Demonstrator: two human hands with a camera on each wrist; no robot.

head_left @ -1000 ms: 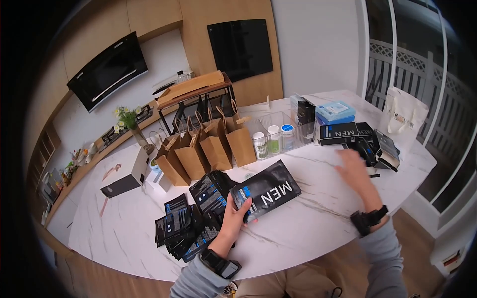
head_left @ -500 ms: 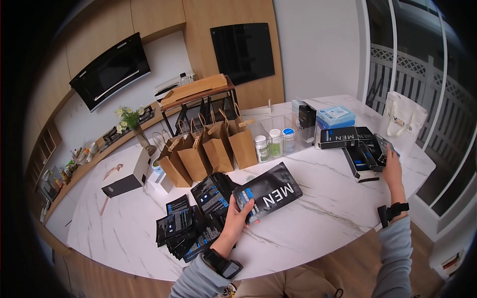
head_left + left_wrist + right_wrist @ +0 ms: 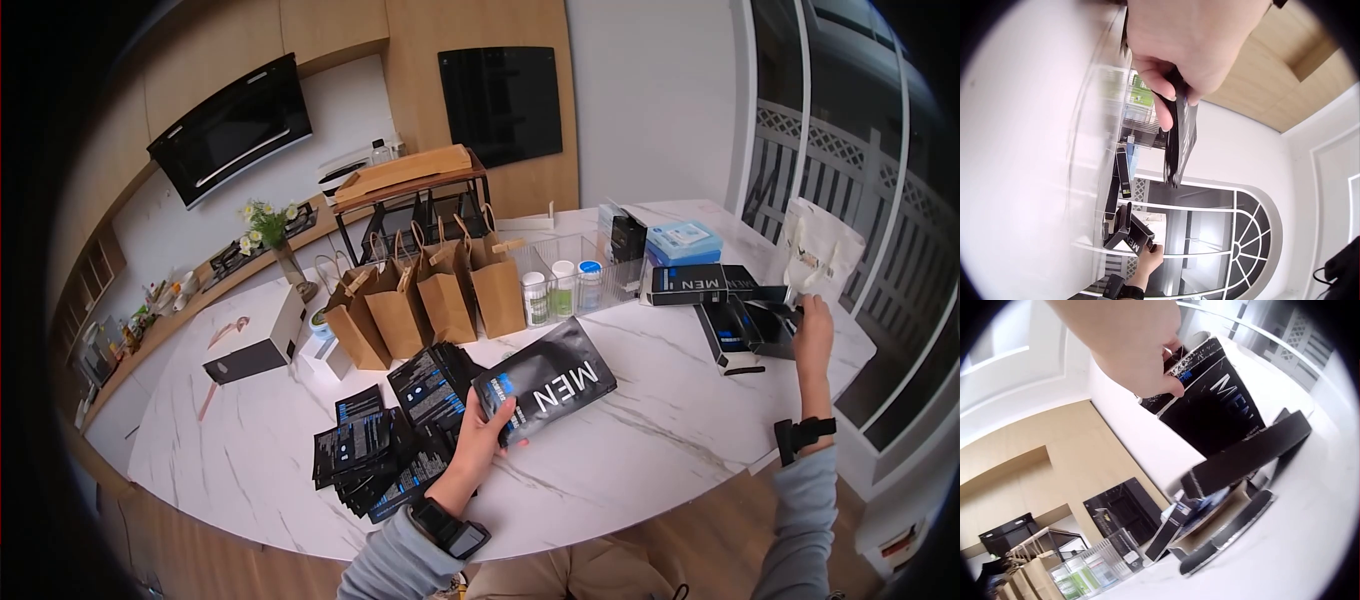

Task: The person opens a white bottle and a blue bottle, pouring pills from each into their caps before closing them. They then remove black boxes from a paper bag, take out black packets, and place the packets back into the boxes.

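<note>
My left hand (image 3: 478, 440) pinches a stack of black MEN pouches (image 3: 548, 385) just above the table; edge-on in the left wrist view, the stack (image 3: 1179, 140) shows several layers. Beside it lies a heap of black pouches (image 3: 372, 440), text side up. At the right, my right hand (image 3: 815, 340) grips the edge of a black MEN box (image 3: 1210, 403), fingers curled over its rim in the right wrist view (image 3: 1141, 356). That box stands tilted against other black boxes, one of them with its flap open (image 3: 728, 335).
Several brown paper bags (image 3: 445, 300) stand at the back, beside a clear divided bin (image 3: 620, 280) with white-lidded and blue-lidded bottles. Blue packs (image 3: 685, 240) and a white bag (image 3: 822, 245) are at the back right. A white box (image 3: 255, 340) and flower vase (image 3: 290, 265) stand left.
My right hand reached outward to the right-hand boxes and took hold of one, which has since turned and tilted. My left hand keeps its hold on the pouches, almost still.
</note>
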